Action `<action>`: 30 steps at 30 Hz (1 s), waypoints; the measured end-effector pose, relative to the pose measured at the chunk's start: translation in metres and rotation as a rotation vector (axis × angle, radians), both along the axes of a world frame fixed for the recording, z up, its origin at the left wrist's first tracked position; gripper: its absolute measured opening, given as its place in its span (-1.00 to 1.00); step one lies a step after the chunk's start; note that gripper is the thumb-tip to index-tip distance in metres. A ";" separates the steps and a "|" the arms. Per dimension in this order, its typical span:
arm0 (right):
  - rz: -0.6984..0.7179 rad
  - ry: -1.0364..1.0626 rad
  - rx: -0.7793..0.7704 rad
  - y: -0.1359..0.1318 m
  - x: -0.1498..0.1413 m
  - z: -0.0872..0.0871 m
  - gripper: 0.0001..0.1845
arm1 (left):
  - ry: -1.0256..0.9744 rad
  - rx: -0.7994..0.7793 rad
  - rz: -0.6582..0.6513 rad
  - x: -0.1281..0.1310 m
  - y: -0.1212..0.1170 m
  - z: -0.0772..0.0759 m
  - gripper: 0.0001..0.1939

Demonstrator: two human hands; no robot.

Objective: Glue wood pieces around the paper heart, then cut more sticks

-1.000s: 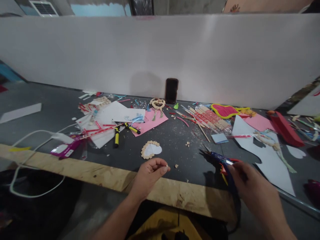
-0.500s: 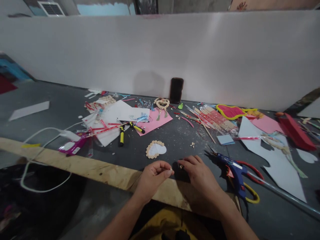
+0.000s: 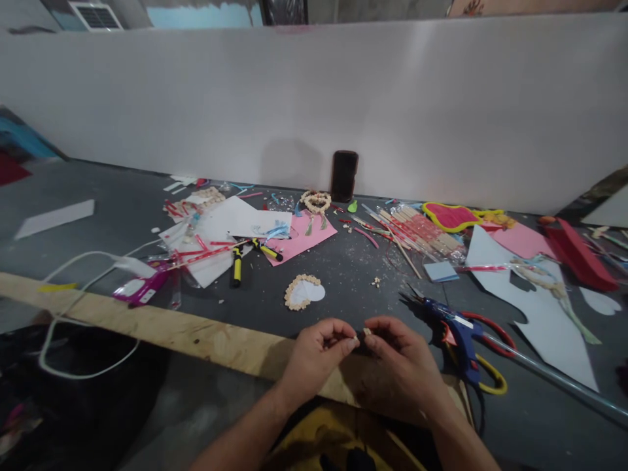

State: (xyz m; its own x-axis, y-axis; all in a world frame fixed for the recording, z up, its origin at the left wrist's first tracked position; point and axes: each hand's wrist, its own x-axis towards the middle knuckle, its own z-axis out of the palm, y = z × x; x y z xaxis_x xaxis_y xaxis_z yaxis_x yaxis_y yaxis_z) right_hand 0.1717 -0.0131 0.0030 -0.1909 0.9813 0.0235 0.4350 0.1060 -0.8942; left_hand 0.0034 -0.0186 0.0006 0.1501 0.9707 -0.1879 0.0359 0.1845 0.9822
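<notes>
My left hand is closed in a pinch on a tiny pale piece at the table's front edge. Close beside it, my right hand pinches a small beige piece between thumb and fingertips. What these pieces are made of is too small to tell. Beyond my hands lies a white paper heart, its left side bordered by small beige pieces. A little pile of similar pieces rests to the right of the heart.
A blue hot glue gun and scissors with red and yellow handles lie at right. Yellow-black pliers, a purple glue gun and pink paper are at left. A phone leans on the white board.
My left hand has shifted slightly right. My right hand has risen from the table surface with a small beige piece, and the fingertips of both hands are now close together.
</notes>
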 end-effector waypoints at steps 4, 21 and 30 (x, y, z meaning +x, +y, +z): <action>-0.113 0.206 -0.104 -0.012 0.003 0.008 -0.77 | 0.154 0.119 -0.034 0.008 -0.003 0.008 -0.85; -0.167 0.126 -0.055 -0.031 0.011 0.021 -0.82 | 0.402 0.407 -0.114 0.020 -0.010 0.021 -0.89; -0.178 0.071 0.063 -0.034 0.012 0.021 -0.84 | 0.398 0.390 -0.121 0.023 -0.011 0.022 -0.88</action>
